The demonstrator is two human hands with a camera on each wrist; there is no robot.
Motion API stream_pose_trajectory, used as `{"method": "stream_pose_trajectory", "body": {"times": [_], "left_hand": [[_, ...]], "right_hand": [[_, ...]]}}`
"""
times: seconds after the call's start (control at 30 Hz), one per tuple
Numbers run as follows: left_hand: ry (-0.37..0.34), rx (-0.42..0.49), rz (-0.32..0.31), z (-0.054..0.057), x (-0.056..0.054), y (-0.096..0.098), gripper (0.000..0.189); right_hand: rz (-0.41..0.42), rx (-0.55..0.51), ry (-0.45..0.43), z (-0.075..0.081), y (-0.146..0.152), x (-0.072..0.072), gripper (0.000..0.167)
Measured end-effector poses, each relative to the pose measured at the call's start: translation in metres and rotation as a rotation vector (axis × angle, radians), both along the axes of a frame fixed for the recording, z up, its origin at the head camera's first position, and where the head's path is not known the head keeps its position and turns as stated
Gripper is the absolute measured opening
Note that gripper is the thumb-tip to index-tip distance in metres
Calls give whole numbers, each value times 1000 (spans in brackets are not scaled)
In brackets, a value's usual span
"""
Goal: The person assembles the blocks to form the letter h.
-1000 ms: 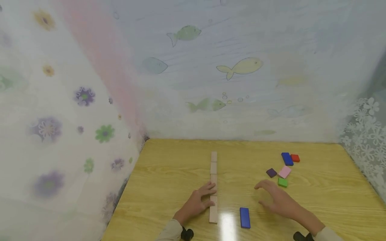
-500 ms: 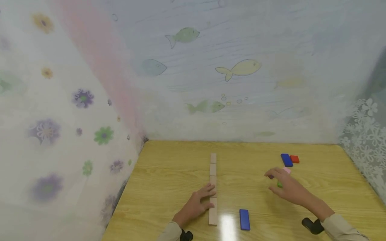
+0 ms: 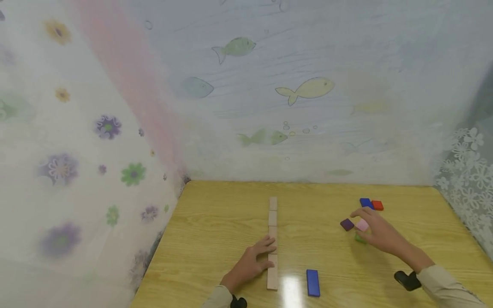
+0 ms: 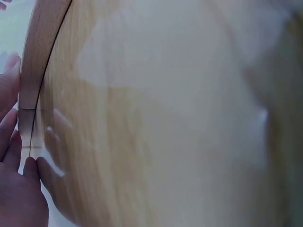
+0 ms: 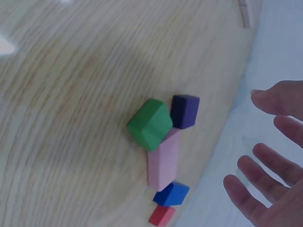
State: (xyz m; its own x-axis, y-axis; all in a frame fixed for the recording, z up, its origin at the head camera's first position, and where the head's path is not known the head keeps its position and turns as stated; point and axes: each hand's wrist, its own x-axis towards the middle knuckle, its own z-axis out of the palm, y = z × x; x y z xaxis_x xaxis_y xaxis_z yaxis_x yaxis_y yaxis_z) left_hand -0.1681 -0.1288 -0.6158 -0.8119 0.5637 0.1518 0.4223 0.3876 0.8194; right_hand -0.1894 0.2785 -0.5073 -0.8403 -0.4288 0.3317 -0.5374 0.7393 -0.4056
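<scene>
One wooden row [image 3: 272, 231] short of edge [image 3: 274, 184]

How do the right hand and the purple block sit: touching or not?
Apart. The right wrist view shows it: a plain strip of table separates the purple block from the right hand.

It looked like a playroom: a pale blue-grey, fish-patterned wall [image 3: 308, 115] and white, flower-patterned wall [image 3: 84, 147] bordered a yellow wood-grain table [image 3: 215, 218].
</scene>
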Motion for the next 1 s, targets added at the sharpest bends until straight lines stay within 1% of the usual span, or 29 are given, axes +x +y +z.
{"method": "stream_pose_trajectory", "body": {"times": [0.13, 0.3, 0.4, 0.57, 0.83, 0.9, 1.0], "left_hand": [[-2, -2, -3, 4, 2, 0, 46], [-11, 9, -12, 8, 3, 0, 46], [-19, 9, -10, 8, 3, -1, 46], [-29, 8, -6, 8, 3, -1, 46], [-30, 2, 2, 10, 3, -1, 46], [-32, 1, 3, 10, 3, -1, 46], [-21, 1, -2, 10, 4, 0, 45]], "right_hand": [[-20, 5, -11, -2, 7, -6, 40], [-21, 20, -35, -5, 15, -16, 37], [-24, 30, -63, -10, 21, -23, 38], [-61, 44, -119, -19, 33, -33, 38], [-118, 77, -113, -34, 47, -51, 36], [-125, 88, -127, -36, 50, -54, 37], [-136, 95, -167, -39, 55, -60, 43]]}}
